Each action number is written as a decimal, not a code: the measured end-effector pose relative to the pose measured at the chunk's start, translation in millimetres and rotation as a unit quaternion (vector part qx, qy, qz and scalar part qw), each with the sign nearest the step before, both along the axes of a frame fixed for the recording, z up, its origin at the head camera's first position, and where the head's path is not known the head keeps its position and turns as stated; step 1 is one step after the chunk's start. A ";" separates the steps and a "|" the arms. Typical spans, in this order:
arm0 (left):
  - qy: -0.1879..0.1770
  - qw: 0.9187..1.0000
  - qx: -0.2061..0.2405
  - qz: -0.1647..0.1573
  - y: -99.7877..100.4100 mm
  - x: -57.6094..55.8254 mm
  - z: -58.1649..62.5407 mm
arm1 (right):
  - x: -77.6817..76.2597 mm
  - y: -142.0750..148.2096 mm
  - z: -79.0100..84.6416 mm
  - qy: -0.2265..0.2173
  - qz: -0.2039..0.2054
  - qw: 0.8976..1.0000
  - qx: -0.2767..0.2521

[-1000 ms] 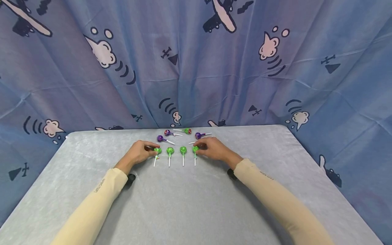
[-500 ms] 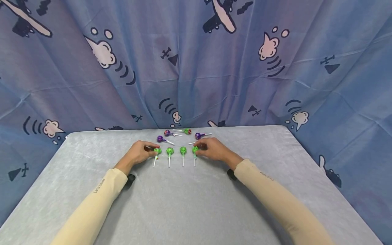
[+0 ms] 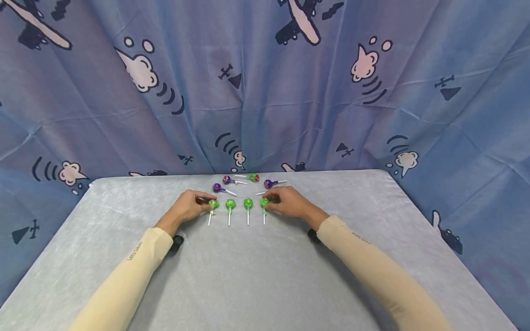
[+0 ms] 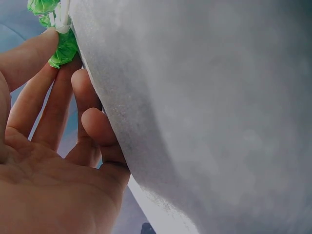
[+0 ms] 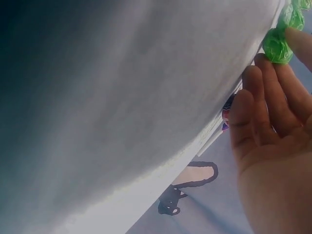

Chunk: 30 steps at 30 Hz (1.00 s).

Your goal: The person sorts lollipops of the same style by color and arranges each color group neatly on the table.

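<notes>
Several green-wrapped lollipops lie in a row in the head view, white sticks pointing toward the person. My left hand point(image 3: 190, 205) pinches the head of the leftmost green lollipop point(image 3: 213, 203) between thumb and fingers; in the left wrist view that green wrapper point(image 4: 66, 51) shows at the fingertips. At the row's other end my right hand point(image 3: 287, 201) pinches the rightmost green lollipop point(image 3: 264, 202), whose wrapper point(image 5: 277, 48) sits between thumb and fingers in the right wrist view. Between the hands lie two more green lollipops, one left of centre point(image 3: 230, 203) and one right of centre point(image 3: 248, 203), untouched.
Behind the row lie purple lollipops, one at left point(image 3: 217, 187), one farther back point(image 3: 226, 179) and one at right point(image 3: 268, 184). A green and red lollipop point(image 3: 254, 177) is near the back edge. A white stick point(image 3: 260, 193) shows beside my right fingers. A blue curtain point(image 3: 265, 92) hangs behind the grey-covered table point(image 3: 248, 276).
</notes>
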<state>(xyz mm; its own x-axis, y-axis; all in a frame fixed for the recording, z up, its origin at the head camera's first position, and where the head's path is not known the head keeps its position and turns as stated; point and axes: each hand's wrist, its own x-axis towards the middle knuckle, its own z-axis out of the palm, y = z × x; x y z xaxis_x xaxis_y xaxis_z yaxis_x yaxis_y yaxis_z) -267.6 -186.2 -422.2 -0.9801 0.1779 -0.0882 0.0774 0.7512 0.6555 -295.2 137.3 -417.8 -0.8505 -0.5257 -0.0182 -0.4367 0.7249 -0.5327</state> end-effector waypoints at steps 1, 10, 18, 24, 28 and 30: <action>0.000 1.000 0.000 0.001 -0.1 0.1 0.0 | 0.2 -0.2 0.0 -0.001 0.000 1.000 0.000; 0.004 1.000 -0.006 -0.004 0.5 -0.6 0.8 | -2.4 1.5 1.1 0.006 -0.010 1.000 -0.005; -0.006 1.000 -0.006 0.003 1.1 1.9 -2.5 | -20.1 -9.1 13.3 0.019 0.015 1.000 0.006; -0.007 1.000 -0.001 0.000 2.6 1.1 -2.3 | -26.6 -17.1 16.8 0.024 0.010 1.000 0.002; -0.008 1.000 -0.001 0.005 2.3 0.5 -0.9 | -25.2 -17.0 11.4 0.018 0.024 0.999 0.023; -0.009 1.000 0.000 0.007 2.1 0.2 -0.6 | -24.1 -16.4 8.7 0.015 0.029 0.999 0.031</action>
<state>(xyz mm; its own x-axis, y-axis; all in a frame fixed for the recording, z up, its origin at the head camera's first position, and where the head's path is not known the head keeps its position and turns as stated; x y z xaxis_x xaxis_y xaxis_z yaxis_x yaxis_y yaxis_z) -267.4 -184.2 -422.8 -0.9807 0.1642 -0.1061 0.0551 0.7526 0.6562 -319.2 120.9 -409.1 -0.8190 -0.5731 -0.0271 -0.4942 0.7286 -0.4743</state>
